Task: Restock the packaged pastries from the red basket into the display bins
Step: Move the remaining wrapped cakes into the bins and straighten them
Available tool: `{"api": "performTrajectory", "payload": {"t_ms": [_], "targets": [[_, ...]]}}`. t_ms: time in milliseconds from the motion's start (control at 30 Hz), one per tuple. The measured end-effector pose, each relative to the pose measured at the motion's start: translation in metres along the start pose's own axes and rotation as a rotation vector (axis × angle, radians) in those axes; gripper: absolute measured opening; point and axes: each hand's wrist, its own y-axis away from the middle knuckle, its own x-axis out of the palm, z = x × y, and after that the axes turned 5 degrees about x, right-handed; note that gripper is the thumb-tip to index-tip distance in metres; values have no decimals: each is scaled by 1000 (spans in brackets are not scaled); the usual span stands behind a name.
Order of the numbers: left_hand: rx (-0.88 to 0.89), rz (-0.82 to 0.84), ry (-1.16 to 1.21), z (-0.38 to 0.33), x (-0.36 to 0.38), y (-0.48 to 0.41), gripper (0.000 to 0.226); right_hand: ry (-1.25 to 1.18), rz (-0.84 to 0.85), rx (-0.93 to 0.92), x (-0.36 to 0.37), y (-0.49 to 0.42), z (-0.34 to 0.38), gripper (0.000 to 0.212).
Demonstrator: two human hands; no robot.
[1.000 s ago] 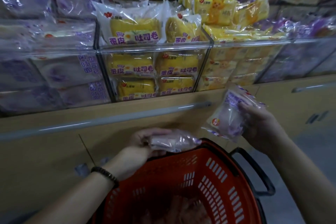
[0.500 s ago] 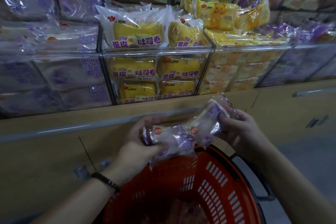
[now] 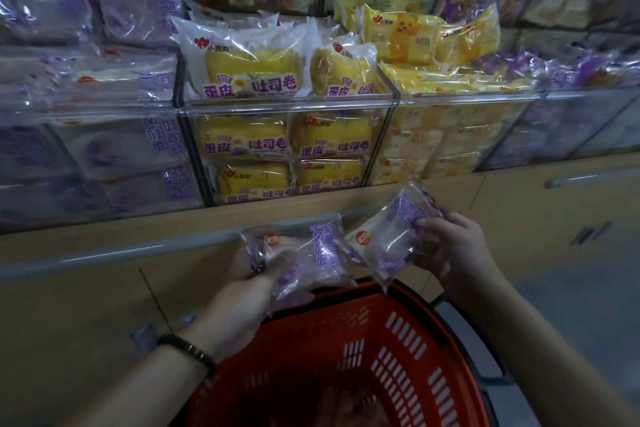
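Your left hand [image 3: 242, 302] is closed on a purple-printed pastry packet [image 3: 304, 253], gripping its lower left edge so the packet lies nearly flat, logo to the left and purple lettering to the right. Your right hand [image 3: 457, 253] is closed on a second purple packet [image 3: 391, 239], fingers wrapped over its right end, with the packet tilted so its upper right corner points up toward the bins. The two packets sit side by side, their near edges touching or all but touching; you cannot tell which. Both are held just above the far rim of the red basket [image 3: 408, 350], which stands below your hands against the wooden cabinet front [image 3: 86, 305]. Something pale and pinkish lies at the basket's bottom, too dark to make out. A dark beaded bracelet [image 3: 187, 350] circles your left wrist.

Ahead, the clear display bins run in a row. The left bin [image 3: 104, 149] holds packets with the same purple lettering as the ones you grip. The middle bin [image 3: 287, 107] is stacked with yellow roll packets, two standing above its front wall. The bin to its right [image 3: 450, 135] carries yellow bear-printed packets.
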Motion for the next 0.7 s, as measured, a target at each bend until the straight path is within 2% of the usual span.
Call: {"api": "performTrajectory", "payload": {"t_ms": [133, 200, 267, 400, 500, 600, 700], "targets": [[45, 19, -89, 1, 2, 4, 36, 76, -207, -256, -5, 2, 5, 11], [80, -7, -186, 3, 1, 4, 38, 92, -242, -328, -3, 5, 7, 12], [95, -17, -201, 4, 1, 4, 39, 77, -215, -328, 2, 9, 8, 10], [75, -57, -88, 1, 6, 3, 16, -28, -102, -192, 17, 20, 6, 14], [84, 24, -38, -8, 11, 10, 17, -65, -22, -126, 29, 25, 1, 10], [157, 79, -198, -21, 16, 22, 34, 13, 33, -171, 38, 31, -2, 9], [297, 32, -257, -31, 23, 36, 22, 84, 93, -192, 46, 44, 1, 11]]}}
